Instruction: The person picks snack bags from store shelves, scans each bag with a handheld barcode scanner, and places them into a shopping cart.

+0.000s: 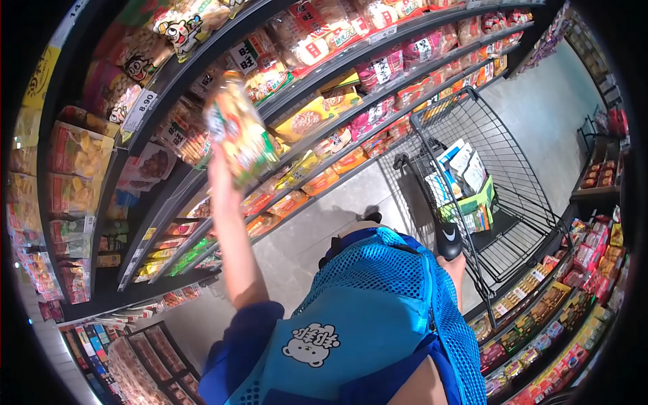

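The left hand (220,177) is up in the left half of the frame, the bare arm reaching from a dark blue sleeve (247,341) toward the shelves; its fingers are closed on the lower left edge of a snack bag (237,128), though motion blur hides exactly how each one lies. The bag is yellow, green and red, tilted, its top leaning to the left; it is held in front of the dark shelf rack (196,50), and from here I can't tell whether it touches the packs behind it.

Around it the rack curves across the upper left of the frame, loaded with wrapped snacks (317,30); a price tag (140,110) reading 8.90 sits on a shelf edge left of the bag, and yellow packs (307,118) lie on a shelf to its right.

The right hand (456,268) is right of centre, low beside the shopping cart (516,145), next to a rounded black object (447,241) with a white mark; the blue mesh vest (364,280) and that object hide much of the hand, so I can't tell how its fingers stand.

The black wire cart stands on the grey floor (337,206) at the right; inside, toward its left side, are white and blue packages (466,165) and a green-edged pack (477,206); the vest carries a white bear print (310,345), and more goods (540,314) fill the shelves at the lower right.
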`<state>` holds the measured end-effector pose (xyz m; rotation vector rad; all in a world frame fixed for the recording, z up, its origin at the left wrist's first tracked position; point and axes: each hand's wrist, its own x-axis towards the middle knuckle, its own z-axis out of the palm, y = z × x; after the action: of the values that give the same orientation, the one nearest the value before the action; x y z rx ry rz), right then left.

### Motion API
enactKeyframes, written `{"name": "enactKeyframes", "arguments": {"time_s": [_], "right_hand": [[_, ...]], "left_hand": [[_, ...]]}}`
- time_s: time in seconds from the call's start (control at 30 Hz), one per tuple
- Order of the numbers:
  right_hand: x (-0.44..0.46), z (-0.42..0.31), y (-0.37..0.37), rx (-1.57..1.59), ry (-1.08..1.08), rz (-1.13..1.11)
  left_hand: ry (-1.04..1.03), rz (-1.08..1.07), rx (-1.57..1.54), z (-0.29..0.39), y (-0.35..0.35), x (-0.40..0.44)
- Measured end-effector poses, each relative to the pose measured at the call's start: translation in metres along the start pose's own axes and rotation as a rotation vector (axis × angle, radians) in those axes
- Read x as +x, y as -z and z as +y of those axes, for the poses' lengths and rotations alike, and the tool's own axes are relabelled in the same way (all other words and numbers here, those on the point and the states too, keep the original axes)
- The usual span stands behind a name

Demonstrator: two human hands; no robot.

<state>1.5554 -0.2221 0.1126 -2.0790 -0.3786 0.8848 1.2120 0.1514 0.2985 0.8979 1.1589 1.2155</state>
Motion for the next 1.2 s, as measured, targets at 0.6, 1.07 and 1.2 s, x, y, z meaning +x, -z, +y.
{"name": "enactKeyframes", "arguments": {"time_s": [0.6, 1.07, 1.2], "right_hand": [[-0.024, -0.126, 0.030, 0.322, 0.225, 0.159], [-0.002, -0.096, 0.046, 0.444, 0.328, 0.216], [-0.004, -0.104, 0.055, 0.444, 0.321, 0.184]], "left_hand": [[0.048, -0.972, -0.006, -0.186, -0.219, -0.152], [0.449, -0.993, -0.062, -0.180, -0.233, -0.160], [0.535, -1.105, 0.016, -0.182, -0.234, -0.152]]}}
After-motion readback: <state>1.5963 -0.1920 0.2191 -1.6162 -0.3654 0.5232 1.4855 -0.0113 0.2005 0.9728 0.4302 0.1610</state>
